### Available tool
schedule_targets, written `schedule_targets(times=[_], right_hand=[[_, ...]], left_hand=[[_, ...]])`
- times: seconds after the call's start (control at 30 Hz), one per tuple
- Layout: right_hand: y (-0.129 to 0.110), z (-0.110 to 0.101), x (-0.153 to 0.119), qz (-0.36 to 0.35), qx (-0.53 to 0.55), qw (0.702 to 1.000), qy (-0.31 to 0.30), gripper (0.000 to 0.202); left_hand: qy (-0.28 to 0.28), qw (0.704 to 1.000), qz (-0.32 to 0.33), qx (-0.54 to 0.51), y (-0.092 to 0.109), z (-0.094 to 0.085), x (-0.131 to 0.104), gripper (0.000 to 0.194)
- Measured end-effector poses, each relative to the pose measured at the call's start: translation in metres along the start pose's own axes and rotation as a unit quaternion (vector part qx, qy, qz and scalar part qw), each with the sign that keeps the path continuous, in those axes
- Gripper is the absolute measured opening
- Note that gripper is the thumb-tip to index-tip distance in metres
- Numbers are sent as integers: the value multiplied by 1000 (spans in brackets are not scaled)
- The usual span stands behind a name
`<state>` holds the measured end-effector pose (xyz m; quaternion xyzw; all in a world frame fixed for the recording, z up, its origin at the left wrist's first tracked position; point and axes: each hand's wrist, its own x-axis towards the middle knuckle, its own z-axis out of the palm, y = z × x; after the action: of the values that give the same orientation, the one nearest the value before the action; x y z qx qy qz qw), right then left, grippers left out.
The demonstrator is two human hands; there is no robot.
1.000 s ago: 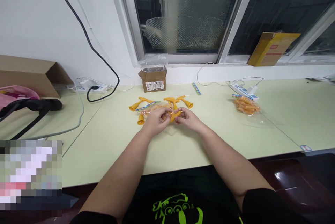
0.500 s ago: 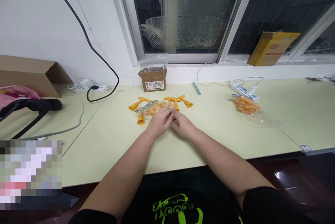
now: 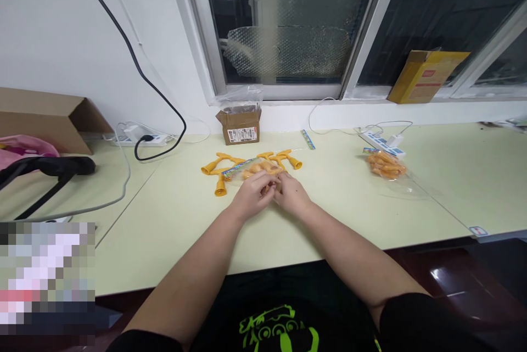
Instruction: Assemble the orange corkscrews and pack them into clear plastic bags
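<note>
A clear plastic bag (image 3: 257, 167) of orange pieces, with a blue-green printed header strip, lies in the middle of the table. My left hand (image 3: 256, 193) pinches its near edge. Close beside it, my right hand (image 3: 291, 193) has its fingers closed on the same edge. Around the bag lie loose yellow-orange Y-shaped pieces with cup-like ends, one (image 3: 211, 166) to the left, another (image 3: 294, 161) to the right, and a cup end (image 3: 220, 187) near my left hand. The bag's near edge is partly hidden by my fingers.
A second bag of orange pieces (image 3: 386, 165) lies at the right by a power strip (image 3: 382, 144). A small open carton (image 3: 241, 126) stands by the wall, with a loose header strip (image 3: 308, 140) to its right. Black cable (image 3: 164, 104) hangs at the left.
The bag has shifted slightly to the right and turned a little, showing more of the yellow pieces at its left. My hands have moved slightly, with the left fingers more curled.
</note>
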<state>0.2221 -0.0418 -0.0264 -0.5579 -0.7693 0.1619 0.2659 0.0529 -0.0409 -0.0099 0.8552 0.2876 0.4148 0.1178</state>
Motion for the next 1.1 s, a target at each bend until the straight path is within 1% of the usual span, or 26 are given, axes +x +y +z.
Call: schedule_targets(times=[0.03, 0.1, 0.23, 0.3, 0.47, 0.67, 0.73, 0.8, 0.87, 0.93, 1.03, 1.1], right_hand=[[1, 1, 0, 17, 13, 1000, 8, 25], [3, 2, 0, 39, 44, 998, 20, 32], [7, 2, 0, 43, 98, 993, 44, 54], [9, -1, 1, 43, 90, 994, 37, 58], [9, -10, 5, 57, 29, 998, 17, 48], [7, -14, 6, 87, -52, 995, 8, 44], [9, -13, 8, 99, -71, 992, 20, 42], [14, -11, 10, 92, -74, 992, 55, 41], [20, -10, 12, 62, -72, 990, 101, 42], [25, -10, 15, 32, -74, 989, 126, 36], [32, -11, 20, 15, -68, 989, 129, 15], [35, -10, 23, 11, -41, 991, 127, 14]], left_hand=[[5, 1000, -7, 2, -1, 0, 0, 14], [11, 1000, -19, 5, -2, 0, 0, 13], [11, 999, -40, 8, -4, 3, -1, 15], [3, 999, -40, 4, -4, 5, -2, 16], [-6, 1000, -11, -9, -5, 8, -3, 22], [-7, 1000, 13, -19, -4, 9, -2, 22], [-4, 1000, 15, -19, -3, 8, -2, 21], [5, 1000, 7, -15, -3, 7, -1, 20], [17, 1000, -8, -6, -3, 5, -1, 19], [26, 999, -22, 2, -3, 4, -1, 20], [35, 999, -41, 4, -4, 3, -1, 24], [42, 997, -57, 8, -4, 2, -2, 27]])
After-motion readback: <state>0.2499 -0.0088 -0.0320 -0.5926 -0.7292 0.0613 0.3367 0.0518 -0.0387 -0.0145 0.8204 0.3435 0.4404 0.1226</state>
